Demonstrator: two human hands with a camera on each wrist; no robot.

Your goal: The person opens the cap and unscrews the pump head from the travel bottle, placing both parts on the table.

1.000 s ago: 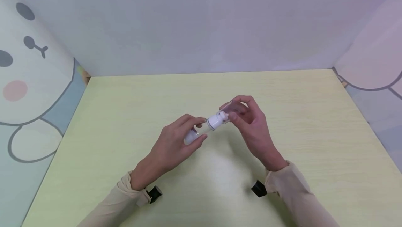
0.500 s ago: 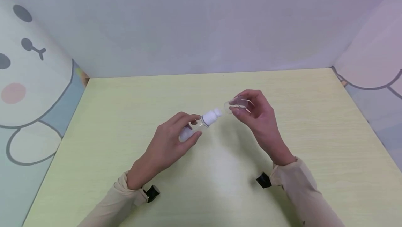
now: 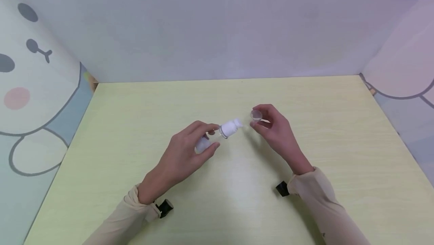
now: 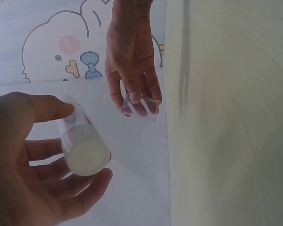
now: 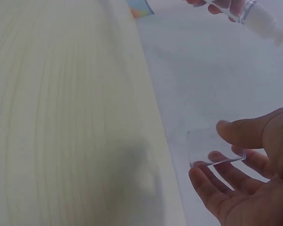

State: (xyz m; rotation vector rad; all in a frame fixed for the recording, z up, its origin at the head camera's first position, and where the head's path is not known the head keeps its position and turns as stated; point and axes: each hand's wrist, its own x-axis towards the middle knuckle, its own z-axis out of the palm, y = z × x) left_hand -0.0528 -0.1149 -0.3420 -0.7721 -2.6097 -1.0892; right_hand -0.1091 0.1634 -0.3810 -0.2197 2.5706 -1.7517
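My left hand (image 3: 186, 149) grips a small clear pump bottle (image 4: 87, 148) with a white pump top (image 3: 230, 127), tilted up toward the right. The bottle's lower end looks whitish in the left wrist view. To its right, my right hand (image 3: 276, 133) pinches a clear plastic cap (image 5: 214, 146) between thumb and fingers. In the head view the cap's round end faces the camera. A short gap separates the cap from the pump top. Both hands are raised over the pale wooden table (image 3: 217, 207).
A plain pale wall (image 3: 217, 26) stands along the table's far edge. Cartoon-printed panels (image 3: 40, 98) flank the left and right sides. Small black wrist devices (image 3: 165, 208) hang by both sleeves.
The clear cap has come off the pump top and moved right with my right hand, then turned its end toward the camera. My left hand has shifted slightly left with the bottle.
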